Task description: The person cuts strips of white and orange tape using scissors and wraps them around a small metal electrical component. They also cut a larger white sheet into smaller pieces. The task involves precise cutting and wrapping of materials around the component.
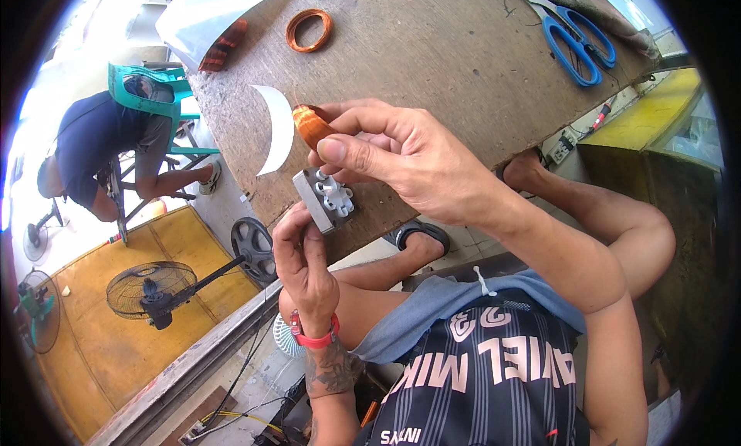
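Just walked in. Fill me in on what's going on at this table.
A person pinches an orange copper coil in the right hand, close to a small grey block with pale fittings held in the left hand. On the table lie a copper ring, a curved white strip and blue-handled scissors.

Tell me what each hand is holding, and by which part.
The right hand holds a copper coil by its right end; the left hand holds a grey block by its near end.
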`<state>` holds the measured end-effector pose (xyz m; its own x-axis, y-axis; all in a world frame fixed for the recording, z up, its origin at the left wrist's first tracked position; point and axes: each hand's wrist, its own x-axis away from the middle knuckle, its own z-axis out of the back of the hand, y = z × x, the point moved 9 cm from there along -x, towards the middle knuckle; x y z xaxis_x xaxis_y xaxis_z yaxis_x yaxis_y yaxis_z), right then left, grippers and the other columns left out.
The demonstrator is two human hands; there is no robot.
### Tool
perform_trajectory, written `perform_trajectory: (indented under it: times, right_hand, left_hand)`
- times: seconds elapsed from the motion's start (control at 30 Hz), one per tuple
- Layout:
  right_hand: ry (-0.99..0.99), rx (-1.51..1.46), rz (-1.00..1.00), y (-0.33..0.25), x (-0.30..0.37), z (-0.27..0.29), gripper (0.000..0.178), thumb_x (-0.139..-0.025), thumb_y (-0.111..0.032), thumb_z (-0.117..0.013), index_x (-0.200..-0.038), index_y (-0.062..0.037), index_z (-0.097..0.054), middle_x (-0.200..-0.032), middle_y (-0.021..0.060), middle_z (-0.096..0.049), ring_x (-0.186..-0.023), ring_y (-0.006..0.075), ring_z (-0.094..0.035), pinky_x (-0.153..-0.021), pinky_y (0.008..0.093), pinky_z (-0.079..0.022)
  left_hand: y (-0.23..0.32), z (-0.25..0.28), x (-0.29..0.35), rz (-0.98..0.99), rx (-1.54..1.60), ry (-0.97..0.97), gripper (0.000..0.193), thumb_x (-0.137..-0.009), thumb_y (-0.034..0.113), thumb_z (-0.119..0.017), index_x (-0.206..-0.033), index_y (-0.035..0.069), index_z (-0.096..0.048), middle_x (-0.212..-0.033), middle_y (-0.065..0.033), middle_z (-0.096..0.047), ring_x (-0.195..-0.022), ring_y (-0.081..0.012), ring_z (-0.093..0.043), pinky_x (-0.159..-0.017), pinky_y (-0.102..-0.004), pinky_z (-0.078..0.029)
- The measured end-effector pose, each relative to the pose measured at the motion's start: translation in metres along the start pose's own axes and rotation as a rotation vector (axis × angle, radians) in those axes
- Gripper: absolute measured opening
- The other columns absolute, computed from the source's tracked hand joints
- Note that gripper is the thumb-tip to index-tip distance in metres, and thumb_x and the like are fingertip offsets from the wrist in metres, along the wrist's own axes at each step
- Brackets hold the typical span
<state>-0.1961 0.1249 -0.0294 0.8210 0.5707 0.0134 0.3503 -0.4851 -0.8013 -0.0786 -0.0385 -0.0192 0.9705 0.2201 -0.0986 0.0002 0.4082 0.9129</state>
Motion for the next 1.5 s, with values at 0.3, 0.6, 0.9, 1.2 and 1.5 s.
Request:
perform_trajectory:
  times: [0.3, 0.6, 0.9, 1.2, 1.5]
  right_hand:
    - [-0.004, -0.011, -0.013, 0.000, 0.000, 0.000, 0.045, -0.105, -0.030, -0.068, -0.135, 0.0034, -0.063, -0.114, 0.0095, -0.074, -0.108, 0.0135, -0.071, -0.094, 0.0290, -0.058]
    - [-0.002, 0.001, 0.007, 0.000, -0.001, 0.000, 0.043, -0.105, -0.029, -0.068, -0.134, 0.0030, -0.064, -0.116, 0.0099, -0.074, -0.108, 0.0137, -0.071, -0.094, 0.0285, -0.059]
    - [-0.001, 0.011, 0.028, 0.000, -0.001, -0.001, 0.045, -0.105, -0.029, -0.067, -0.135, 0.0039, -0.064, -0.116, 0.0115, -0.074, -0.108, 0.0161, -0.072, -0.094, 0.0301, -0.060]
    - [0.005, 0.044, 0.019, -0.001, 0.000, 0.000, 0.043, -0.105, -0.028, -0.067, -0.133, 0.0042, -0.065, -0.115, 0.0125, -0.074, -0.107, 0.0164, -0.072, -0.093, 0.0301, -0.060]
    - [0.009, 0.037, 0.037, -0.002, 0.000, 0.000, 0.042, -0.105, -0.028, -0.068, -0.132, 0.0038, -0.066, -0.117, 0.0130, -0.073, -0.107, 0.0169, -0.072, -0.093, 0.0302, -0.060]
  left_hand:
    - [0.000, 0.001, -0.009, 0.058, 0.071, 0.073, 0.023, -0.104, -0.005, -0.058, -0.127, -0.004, -0.057, -0.119, -0.0105, -0.069, -0.113, -0.0146, -0.065, -0.102, -0.0281, -0.049]
    - [0.000, 0.002, -0.017, 0.061, 0.055, 0.117, 0.023, -0.102, -0.006, -0.061, -0.125, -0.004, -0.059, -0.114, -0.0083, -0.069, -0.105, -0.0119, -0.065, -0.095, -0.0258, -0.050]
    - [0.002, -0.001, -0.021, 0.051, 0.015, 0.150, 0.023, -0.100, -0.004, -0.067, -0.122, -0.002, -0.062, -0.108, -0.0024, -0.066, -0.090, -0.0065, -0.056, -0.082, -0.0222, -0.048]
    - [0.006, -0.007, -0.016, 0.054, -0.096, 0.119, 0.018, -0.103, 0.000, -0.062, -0.121, -0.002, -0.060, -0.105, -0.0024, -0.064, -0.092, -0.0075, -0.059, -0.082, -0.0226, -0.049]
    - [0.007, -0.008, -0.017, 0.061, -0.087, 0.113, 0.018, -0.107, 0.008, -0.061, -0.122, -0.002, -0.060, -0.103, -0.0016, -0.064, -0.091, -0.0068, -0.060, -0.083, -0.0220, -0.049]
